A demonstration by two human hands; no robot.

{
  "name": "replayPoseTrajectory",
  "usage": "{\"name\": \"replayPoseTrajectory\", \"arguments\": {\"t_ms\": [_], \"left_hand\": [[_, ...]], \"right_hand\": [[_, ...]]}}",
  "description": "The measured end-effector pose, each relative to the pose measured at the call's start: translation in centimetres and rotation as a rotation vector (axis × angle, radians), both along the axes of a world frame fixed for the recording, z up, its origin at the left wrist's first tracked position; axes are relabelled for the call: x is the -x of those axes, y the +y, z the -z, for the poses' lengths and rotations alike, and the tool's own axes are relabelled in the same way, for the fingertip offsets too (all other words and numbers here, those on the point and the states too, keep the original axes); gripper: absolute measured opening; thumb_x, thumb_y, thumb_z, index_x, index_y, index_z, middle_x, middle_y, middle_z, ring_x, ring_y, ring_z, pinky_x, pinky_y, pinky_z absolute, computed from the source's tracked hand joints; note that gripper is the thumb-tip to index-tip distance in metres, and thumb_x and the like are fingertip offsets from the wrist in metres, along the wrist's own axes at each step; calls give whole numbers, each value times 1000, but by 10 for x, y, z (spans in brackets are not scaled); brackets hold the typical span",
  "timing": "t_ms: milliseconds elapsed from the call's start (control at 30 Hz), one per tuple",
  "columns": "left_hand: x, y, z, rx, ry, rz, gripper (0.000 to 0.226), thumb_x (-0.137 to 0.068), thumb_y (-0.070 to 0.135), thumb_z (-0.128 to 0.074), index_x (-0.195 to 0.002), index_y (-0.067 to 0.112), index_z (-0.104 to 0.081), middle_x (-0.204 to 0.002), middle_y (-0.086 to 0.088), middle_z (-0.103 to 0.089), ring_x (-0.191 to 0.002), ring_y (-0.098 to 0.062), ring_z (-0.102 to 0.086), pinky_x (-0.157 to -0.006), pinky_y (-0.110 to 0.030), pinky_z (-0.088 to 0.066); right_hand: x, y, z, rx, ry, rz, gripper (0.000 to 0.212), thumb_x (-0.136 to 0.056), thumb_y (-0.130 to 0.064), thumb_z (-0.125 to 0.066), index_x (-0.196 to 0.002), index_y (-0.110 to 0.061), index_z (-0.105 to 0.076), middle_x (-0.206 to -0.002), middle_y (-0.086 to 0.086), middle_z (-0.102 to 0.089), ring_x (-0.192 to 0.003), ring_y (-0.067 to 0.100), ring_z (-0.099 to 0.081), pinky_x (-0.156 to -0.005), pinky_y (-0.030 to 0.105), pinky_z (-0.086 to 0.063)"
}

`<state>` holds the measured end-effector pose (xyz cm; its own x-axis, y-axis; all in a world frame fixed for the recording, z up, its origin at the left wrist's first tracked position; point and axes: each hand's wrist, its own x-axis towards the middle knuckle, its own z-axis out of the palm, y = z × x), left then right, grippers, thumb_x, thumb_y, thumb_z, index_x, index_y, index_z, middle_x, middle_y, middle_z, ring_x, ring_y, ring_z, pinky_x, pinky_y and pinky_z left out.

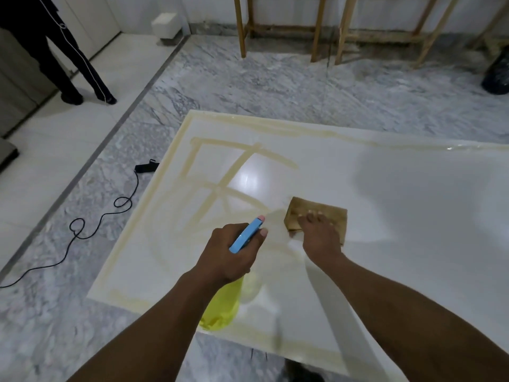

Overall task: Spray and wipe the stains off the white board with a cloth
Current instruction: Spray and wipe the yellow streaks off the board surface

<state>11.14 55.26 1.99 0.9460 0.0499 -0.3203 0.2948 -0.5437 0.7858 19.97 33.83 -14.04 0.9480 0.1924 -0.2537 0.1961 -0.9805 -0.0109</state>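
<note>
- The white board (pixel 399 202) lies flat on the grey marble floor (pixel 275 86), and its glossy face reflects a patch of light near the middle.
- Yellowish stains (pixel 220 172) cross the left half of the board in straight bands (some meet like spokes), and a similar band runs along its edges.
- The left hand (pixel 231 255) is wrapped round the neck of a spray bottle (pixel 246 234), with fingers curled at the trigger. The blue head points away from the person, toward the stains, and the yellow body hangs below the wrist over the near part of the board.
- The right hand (pixel 319 235) lies flat on a brown cloth (pixel 327 213), fingers stretched out and pressing it onto the board just right of the stains.
- The cloth is folded into a rough rectangle and sits just beyond the bottle's nozzle.
- A black cable (pixel 91 232) snakes over the floor to the left of the board and ends in a small black block near the board's far left corner.
- Another person's legs (pixel 68 62) in dark trousers stand at the far left.
- Wooden frames (pixel 319 28) stand along the back wall.
</note>
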Motion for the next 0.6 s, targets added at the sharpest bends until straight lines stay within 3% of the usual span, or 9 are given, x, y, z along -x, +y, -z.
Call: {"name": "replayPoseTrajectory", "arguments": {"t_ms": [67, 133, 267, 333, 367, 433, 467, 533, 600], "left_hand": [[26, 5, -5, 4, -26, 29, 39, -103, 43, -65, -96, 5, -73, -61, -10, -60, -53, -26, -72, -53, -18, -54], [54, 11, -6, -2, -48, 63, 41, -103, 44, -64, -98, 4, -73, -70, -21, -65, -53, -24, -73, -55, -21, -58], [118, 27, -9, 17, -50, 96, 44, -103, 43, -64, -100, 0, -71, -86, -32, -67, -53, -23, -68, -54, -23, -60], [147, 35, -14, 37, -63, 86, 33, -104, 43, -63, -93, 12, -69, -90, -31, -70, -63, -30, -71, -54, -18, -58], [159, 40, -16, 36, -73, 85, 26, -104, 43, -62, -95, 19, -66, -92, -30, -72, -69, -32, -73, -54, -14, -56], [177, 48, -21, 49, -76, 73, 21, -104, 42, -61, -97, 23, -65, -96, -29, -73, -78, -33, -74, -54, -9, -52], [182, 52, -21, 55, -78, 65, 23, -104, 42, -62, -97, 20, -67, -97, -28, -73, -80, -34, -75, -53, -9, -52], [185, 60, -22, 47, -90, 55, 34, -104, 43, -62, -100, 11, -72, -97, -27, -74, -78, -32, -75, -53, -10, -52], [180, 64, -21, 53, -111, 58, 39, -104, 43, -63, -105, 6, -74, -87, -25, -72, -64, -23, -71, -53, -13, -53]], "right_hand": [[48, 7, 1, -4, 14, 12, 50, -80, -1, -60, -128, -13, -62, -138, 16, -60, -127, 41, -56, -89, 52, -55], [93, 11, 6, -22, -1, 46, 51, -71, 2, -70, -120, -11, -69, -129, 18, -66, -117, 42, -63, -78, 52, -59], [183, 32, -10, -2, 43, 5, 55, -95, -6, -45, -148, -21, -42, -158, 9, -38, -145, 34, -36, -100, 46, -48], [200, 32, -25, 15, 83, -4, 54, -94, -7, -42, -142, -30, -48, -150, 4, -48, -137, 29, -47, -100, 41, -48], [199, 30, -34, -51, 80, 35, 50, -91, -11, -43, -133, -35, -56, -136, 1, -60, -120, 26, -60, -94, 38, -52], [187, 21, -62, -345, 208, 278, 27, -88, -28, -51, -108, -30, -69, -101, 3, -74, -82, 21, -69, -79, 38, -58], [180, 14, -72, -567, 286, 412, 24, -85, -33, -58, -100, -20, -71, -94, 8, -74, -77, 22, -68, -77, 41, -58], [176, -2, -86, -1060, 452, 686, 29, -86, -18, -60, -110, -3, -67, -104, 20, -70, -88, 30, -67, -82, 45, -56], [183, -9, -95, -1538, 638, 904, 37, -91, -13, -58, -124, 4, -59, -116, 24, -66, -100, 36, -64, -83, 43, -54]]}}
